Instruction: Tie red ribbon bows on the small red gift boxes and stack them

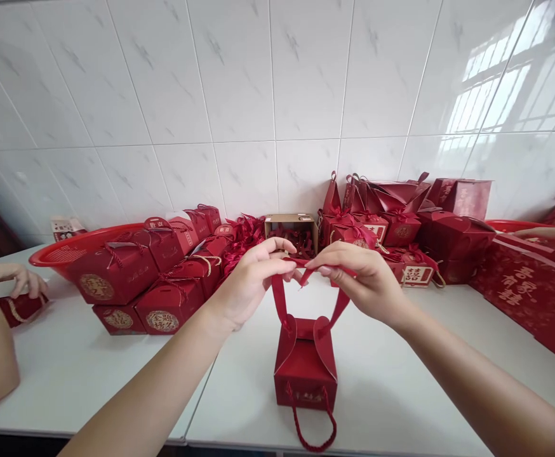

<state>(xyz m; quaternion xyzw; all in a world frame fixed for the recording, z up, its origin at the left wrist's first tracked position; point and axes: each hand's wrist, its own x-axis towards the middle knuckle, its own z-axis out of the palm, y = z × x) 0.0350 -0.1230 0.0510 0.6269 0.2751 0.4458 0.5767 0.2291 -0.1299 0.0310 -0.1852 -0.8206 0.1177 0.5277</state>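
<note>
My only view is head-worn; it looks forward and down over the white table [239, 393], with the tiled wall [239, 70] at twelve o'clock; it sits near the work, forearms [177, 368] entering at seven and five o'clock.

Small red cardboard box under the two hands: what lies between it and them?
In the head view, two strands of red fabric ribbon rise from the box to the left hand and right hand.
</note>
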